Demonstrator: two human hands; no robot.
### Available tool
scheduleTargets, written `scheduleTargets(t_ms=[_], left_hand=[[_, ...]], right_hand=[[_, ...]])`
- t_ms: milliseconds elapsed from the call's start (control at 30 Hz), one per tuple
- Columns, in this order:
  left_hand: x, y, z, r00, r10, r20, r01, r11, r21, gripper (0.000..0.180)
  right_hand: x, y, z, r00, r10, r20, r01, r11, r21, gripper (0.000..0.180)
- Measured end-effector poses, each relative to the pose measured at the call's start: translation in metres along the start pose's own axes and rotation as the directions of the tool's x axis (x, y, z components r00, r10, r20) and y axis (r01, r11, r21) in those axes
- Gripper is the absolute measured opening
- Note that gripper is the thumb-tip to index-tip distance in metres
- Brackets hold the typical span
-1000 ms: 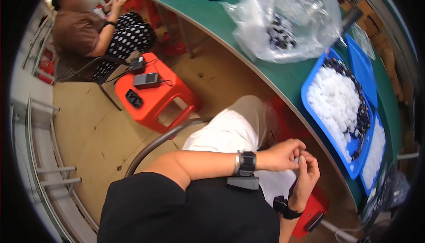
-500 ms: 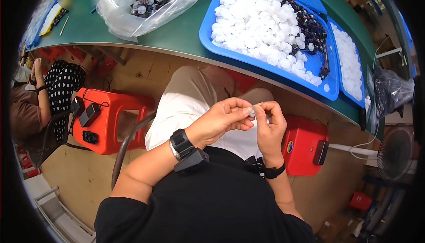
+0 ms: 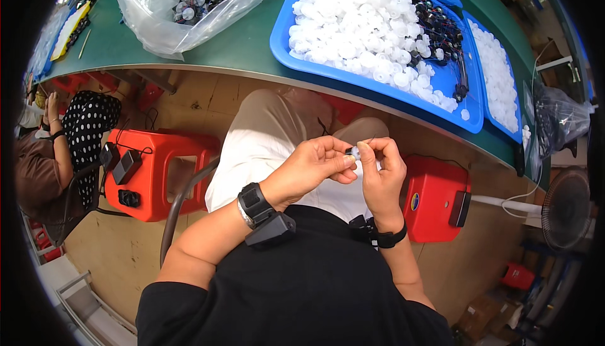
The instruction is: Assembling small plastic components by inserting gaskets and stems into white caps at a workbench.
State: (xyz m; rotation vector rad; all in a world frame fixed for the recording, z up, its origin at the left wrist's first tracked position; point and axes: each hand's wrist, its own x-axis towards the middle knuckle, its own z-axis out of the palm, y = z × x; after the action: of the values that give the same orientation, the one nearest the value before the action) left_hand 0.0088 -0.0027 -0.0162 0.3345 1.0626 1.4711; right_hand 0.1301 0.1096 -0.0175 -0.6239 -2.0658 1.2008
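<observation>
Small white-and-black part, held in both hands

Item: one small part (image 3: pixel 354 152), white and dark, above the lap, apart from the tabletop (image 3: pixel 101 46). Left hand (image 3: pixel 302 169): thumb and fingers closed on it. Right hand (image 3: pixel 384 171): thumb and fingers pinching its other side. Tabletop stock: blue tray (image 3: pixel 281 46) of white pieces (image 3: pixel 356 28) and black wired parts (image 3: pixel 444 34); clear bag (image 3: pixel 142 21) of similar parts. Markings: yellow-and-blue oval sticker (image 3: pixel 414 201) on the right-hand red stool (image 3: pixel 435 213), too small to read.

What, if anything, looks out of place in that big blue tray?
One white piece lies just apart from the white heap, near the lower right corner of the big blue tray. It looks odd only for sitting alone.
</observation>
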Motion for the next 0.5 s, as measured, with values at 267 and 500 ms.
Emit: scheduleTargets(t_ms=[267, 500], left_hand=[[0.001, 0.002, 0.005, 0.989, 0.148, -0.019, -0.147, 0.989, 0.010, 0.028], [0.002, 0.002, 0.004, 0.982, 0.182, -0.050, -0.178, 0.981, 0.084, 0.027]], right_hand=[[0.006, 0.003, -0.001, 0.889, 0.372, 0.266, -0.457, 0.747, 0.483, 0.016], [0.007, 0.009, 0.000, 0.818, 0.428, 0.384, -0.571, 0.528, 0.629, 0.016]])
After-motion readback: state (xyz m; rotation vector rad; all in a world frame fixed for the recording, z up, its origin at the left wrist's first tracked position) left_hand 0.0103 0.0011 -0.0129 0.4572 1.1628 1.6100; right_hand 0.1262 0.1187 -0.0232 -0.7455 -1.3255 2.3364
